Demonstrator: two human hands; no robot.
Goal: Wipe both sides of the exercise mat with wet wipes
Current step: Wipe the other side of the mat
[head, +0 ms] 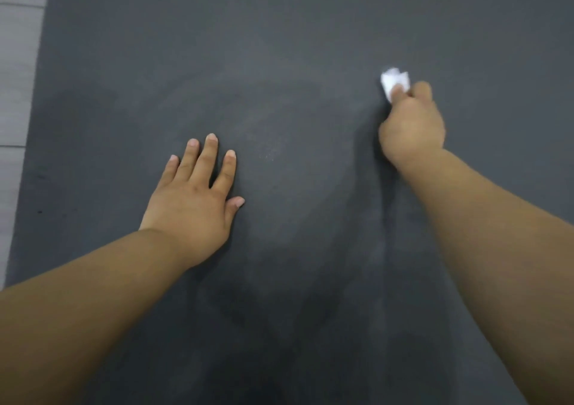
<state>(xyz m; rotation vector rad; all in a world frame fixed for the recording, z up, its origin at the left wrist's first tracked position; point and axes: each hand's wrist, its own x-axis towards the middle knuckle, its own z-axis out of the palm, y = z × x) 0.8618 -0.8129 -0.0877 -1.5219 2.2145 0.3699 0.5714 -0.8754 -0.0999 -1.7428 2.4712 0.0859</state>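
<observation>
A dark grey exercise mat [295, 62] lies flat and fills almost the whole view. My left hand [195, 196] rests palm down on the mat at centre left, its fingers straight and spread. My right hand [411, 125] is further out at the right and grips a small crumpled white wet wipe [394, 82], which sticks out past my fingertips against the mat. Faint lighter smears and darker damp patches show on the mat between and below my hands.
A strip of light grey floor [15, 93] runs along the mat's left edge. Both my bare forearms reach in from the bottom corners.
</observation>
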